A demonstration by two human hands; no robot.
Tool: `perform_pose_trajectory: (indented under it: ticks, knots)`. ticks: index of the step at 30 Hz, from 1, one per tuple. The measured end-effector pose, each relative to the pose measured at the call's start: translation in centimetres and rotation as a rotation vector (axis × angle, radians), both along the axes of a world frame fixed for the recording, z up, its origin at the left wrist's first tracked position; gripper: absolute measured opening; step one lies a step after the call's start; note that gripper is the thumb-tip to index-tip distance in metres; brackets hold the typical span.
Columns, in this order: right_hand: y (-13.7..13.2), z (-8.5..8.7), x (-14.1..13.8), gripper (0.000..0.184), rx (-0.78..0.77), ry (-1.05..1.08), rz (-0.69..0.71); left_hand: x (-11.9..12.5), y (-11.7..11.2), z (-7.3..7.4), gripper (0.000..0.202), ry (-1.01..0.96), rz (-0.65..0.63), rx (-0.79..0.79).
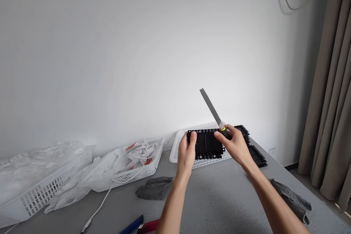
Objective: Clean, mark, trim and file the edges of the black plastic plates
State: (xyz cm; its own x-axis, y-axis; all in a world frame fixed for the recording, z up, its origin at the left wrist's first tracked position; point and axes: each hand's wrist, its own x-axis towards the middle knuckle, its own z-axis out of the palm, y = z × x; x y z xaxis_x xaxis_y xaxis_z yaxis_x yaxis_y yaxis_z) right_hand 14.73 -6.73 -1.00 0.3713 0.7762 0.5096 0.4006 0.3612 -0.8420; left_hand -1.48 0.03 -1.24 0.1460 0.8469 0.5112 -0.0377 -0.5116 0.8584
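A flat black plastic part (206, 144) with notched long edges is held up above the table between both hands. My left hand (187, 150) grips its left end, thumb on the face. My right hand (233, 142) is closed round the dark handle of a metal file (211, 108), whose blade points up and to the left. The same hand's thumb rests at the part's upper right corner. Behind the part stands a white plastic basket (175, 149), partly covered by it. The fingers behind the part are hidden.
More black notched parts (257, 155) lie at the right back. White baskets (153, 166) (41, 199) with plastic bags stand left, a white cable (100, 206) trailing from one. Grey cloths (155, 188) (292, 199), a blue object (133, 225) and a red object (148, 226) lie on the grey table (214, 197).
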Motion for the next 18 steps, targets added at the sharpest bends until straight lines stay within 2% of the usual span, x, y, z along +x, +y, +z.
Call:
perform_pose_trajectory:
  ticks: [3,10,18]
  knots:
    - [0.01,0.02,-0.14,0.039,0.008,-0.009,-0.066,0.07,0.29,-0.35,0.05,0.019,0.004,0.034]
    - [-0.48,0.22,0.53,0.033,0.007,-0.018,-0.069,0.18,0.32,-0.94,0.047,0.024,0.04,0.057]
    - [-0.32,0.27,0.17,0.036,0.041,0.046,-0.034,0.29,-0.13,-0.41,0.041,0.05,0.052,0.103]
